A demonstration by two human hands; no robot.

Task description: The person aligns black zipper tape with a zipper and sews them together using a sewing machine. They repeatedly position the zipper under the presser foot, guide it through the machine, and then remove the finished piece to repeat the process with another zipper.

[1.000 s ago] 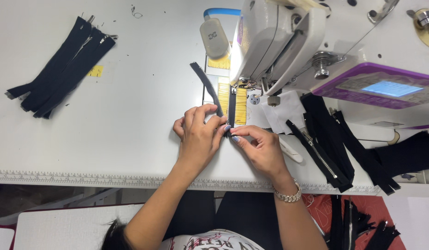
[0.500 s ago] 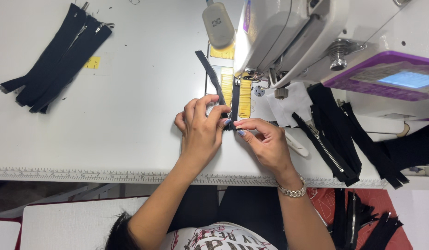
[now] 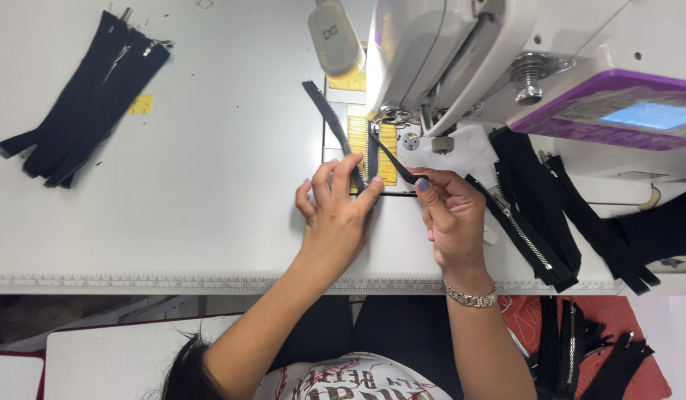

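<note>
My left hand presses its fingertips on a black zipper strip that lies on the white table, in front of the needle of a white sewing machine. My right hand pinches the loose black end of that zipper tape and lifts it off to the right, just below the presser foot. Yellow tape marks the plate under the strip. A metal bracelet sits on my right wrist.
A pile of black zippers lies at the far left of the table. More black zippers lie to the right of the machine, and others on a red surface below the table edge. A grey knee-shaped pad hangs at the machine's left.
Both hands stayed at the needle area. My right hand has drawn the zipper's loose end out to the right, apart from the left hand.
</note>
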